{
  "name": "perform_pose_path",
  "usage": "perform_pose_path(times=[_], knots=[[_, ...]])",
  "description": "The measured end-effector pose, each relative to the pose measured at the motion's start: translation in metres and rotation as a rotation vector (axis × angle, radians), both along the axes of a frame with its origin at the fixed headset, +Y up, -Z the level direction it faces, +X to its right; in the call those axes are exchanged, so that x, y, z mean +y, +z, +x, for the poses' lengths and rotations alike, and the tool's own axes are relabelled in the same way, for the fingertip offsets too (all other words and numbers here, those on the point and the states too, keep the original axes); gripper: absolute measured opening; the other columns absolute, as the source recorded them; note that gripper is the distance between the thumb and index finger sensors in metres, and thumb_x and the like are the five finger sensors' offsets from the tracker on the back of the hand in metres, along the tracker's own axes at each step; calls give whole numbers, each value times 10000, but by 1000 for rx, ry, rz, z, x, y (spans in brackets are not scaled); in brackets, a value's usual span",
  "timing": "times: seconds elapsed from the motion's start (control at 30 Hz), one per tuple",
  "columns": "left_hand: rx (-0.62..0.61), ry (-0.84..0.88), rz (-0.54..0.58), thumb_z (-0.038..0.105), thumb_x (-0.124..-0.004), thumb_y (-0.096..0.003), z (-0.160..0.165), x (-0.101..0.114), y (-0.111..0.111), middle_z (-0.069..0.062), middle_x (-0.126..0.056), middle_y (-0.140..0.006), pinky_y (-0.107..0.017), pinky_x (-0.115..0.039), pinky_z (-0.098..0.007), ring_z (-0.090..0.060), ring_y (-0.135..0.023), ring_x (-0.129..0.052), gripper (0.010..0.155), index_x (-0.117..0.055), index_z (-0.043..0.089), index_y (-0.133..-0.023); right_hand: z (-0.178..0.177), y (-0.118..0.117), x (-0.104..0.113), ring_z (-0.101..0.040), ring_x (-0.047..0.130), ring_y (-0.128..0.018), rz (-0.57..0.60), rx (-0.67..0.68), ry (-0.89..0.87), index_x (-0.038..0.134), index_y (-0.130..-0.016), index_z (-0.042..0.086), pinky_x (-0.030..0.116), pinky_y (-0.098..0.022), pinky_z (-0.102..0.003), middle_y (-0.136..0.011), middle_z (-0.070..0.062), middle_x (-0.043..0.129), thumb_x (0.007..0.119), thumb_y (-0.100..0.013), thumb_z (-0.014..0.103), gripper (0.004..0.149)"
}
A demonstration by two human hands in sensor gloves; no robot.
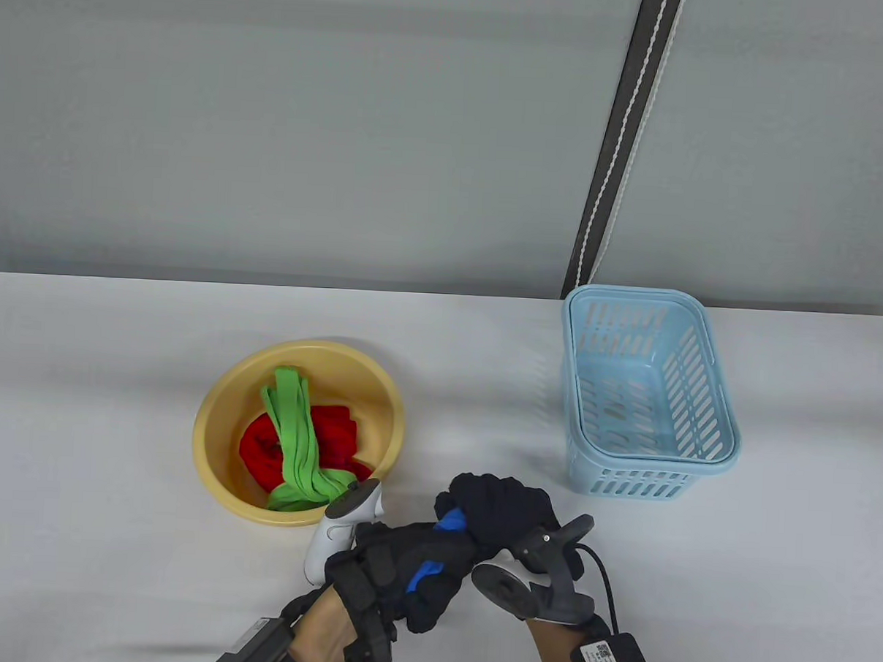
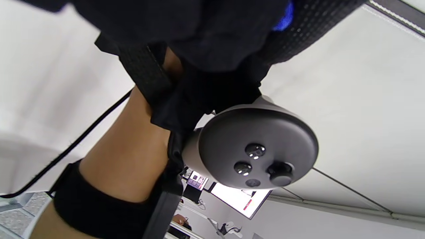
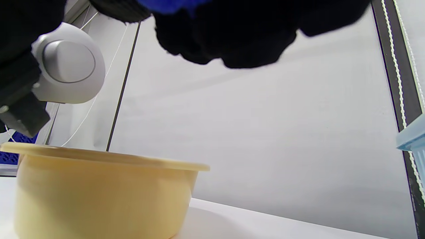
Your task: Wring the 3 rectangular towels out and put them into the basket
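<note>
Both gloved hands meet at the table's front centre and grip a blue towel (image 1: 450, 522) between them. Only small patches of it show between the black fingers. My left hand (image 1: 409, 574) holds its near end and my right hand (image 1: 503, 513) holds its far end. The right wrist view has a sliver of the blue towel (image 3: 172, 4) at its top edge. A green towel (image 1: 296, 442) lies across a red towel (image 1: 334, 432) inside the yellow basin (image 1: 215, 409) to the left. At the right stands the light blue basket (image 1: 704, 342) with nothing in it.
The basin (image 3: 99, 196) sits just left of the hands, and its rim is close to the left tracker (image 1: 342, 520). The basket's corner (image 3: 413, 139) shows at the right of the right wrist view. A dark vertical strip (image 1: 625, 141) runs down the wall behind the basket.
</note>
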State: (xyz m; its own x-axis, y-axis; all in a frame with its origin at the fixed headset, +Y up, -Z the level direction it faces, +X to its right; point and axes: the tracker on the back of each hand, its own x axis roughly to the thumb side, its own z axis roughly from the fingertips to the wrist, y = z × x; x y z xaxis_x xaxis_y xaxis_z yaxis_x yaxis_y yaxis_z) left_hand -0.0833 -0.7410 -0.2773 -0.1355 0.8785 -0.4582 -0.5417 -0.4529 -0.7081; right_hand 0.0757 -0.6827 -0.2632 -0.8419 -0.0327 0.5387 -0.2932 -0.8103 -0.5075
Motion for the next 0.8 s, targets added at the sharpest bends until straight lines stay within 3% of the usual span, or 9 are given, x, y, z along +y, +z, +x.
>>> perform_pose_path(times=[0.17, 0.3, 0.4, 0.6, 0.8], knots=[[-10, -119, 93, 560, -776, -587, -7, 4, 0, 60, -1008, -330, -117, -880, -397, -154, -69, -951, 424, -876, 161, -688, 0, 1, 1, -246, 993, -284, -6, 6, 32, 698, -819, 171, 860, -196, -432, -556, -54, 945, 739, -568, 489, 407], [-17, -410, 317, 617, -763, -589, -21, 16, -1, 30, -1022, -426, -153, -882, -388, -160, -145, -980, 518, -848, 140, -772, 0, 6, 1, -259, 1038, -403, -10, 18, 169, 708, -841, 205, 894, -292, -445, -643, -56, 954, 808, -523, 493, 440], [47, -637, 529, 641, -777, -567, -26, 25, 2, -5, -1037, -485, -168, -884, -385, -192, -201, -1007, 577, -842, 123, -813, 0, 8, -2, -285, 1049, -515, -45, 62, 217, 702, -874, 218, 897, -361, -467, -730, -70, 946, 872, -484, 487, 504], [142, -836, 732, 664, -807, -529, -35, 39, 12, -92, -1028, -648, -257, -888, -409, -300, -387, -1041, 680, -797, 99, -907, -5, 14, 2, -296, 1002, -707, -182, 69, 284, 693, -949, 249, 863, -486, -509, -896, -76, 888, 949, -433, 471, 617], [301, -983, 894, 663, -845, -498, -54, 58, 19, -105, -988, -783, -342, -885, -446, -332, -519, -1035, 730, -744, 138, -996, -11, 23, 14, -327, 958, -781, -192, 51, 247, 639, -1057, 220, 829, -530, -558, -997, -110, 818, 965, -420, 475, 759]])
